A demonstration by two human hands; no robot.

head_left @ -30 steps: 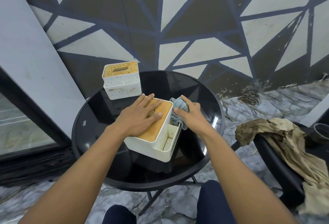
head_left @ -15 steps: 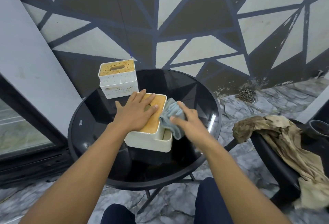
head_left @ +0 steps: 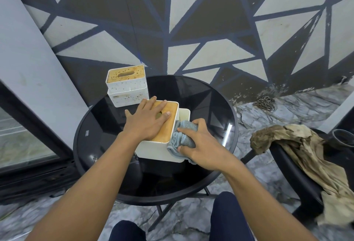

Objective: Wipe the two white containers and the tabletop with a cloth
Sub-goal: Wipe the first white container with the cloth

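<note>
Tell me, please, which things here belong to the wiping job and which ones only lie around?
Part of the job:
near white container, pressed by the left hand
grey-blue cloth, gripped by the right hand
far white container, speckled with dirt
black tabletop

Just lying about:
brownish rag draped over a dark chair
chain on the floor by the wall

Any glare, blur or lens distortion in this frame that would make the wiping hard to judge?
Head view: soft, even light. The glass tabletop mirrors the wall pattern and carries one glare streak near its right rim. The left hand, right hand, cloth and near container are sharp. The wide lens stretches the forearms, and the floor in the lower corners looks smeared.
</note>
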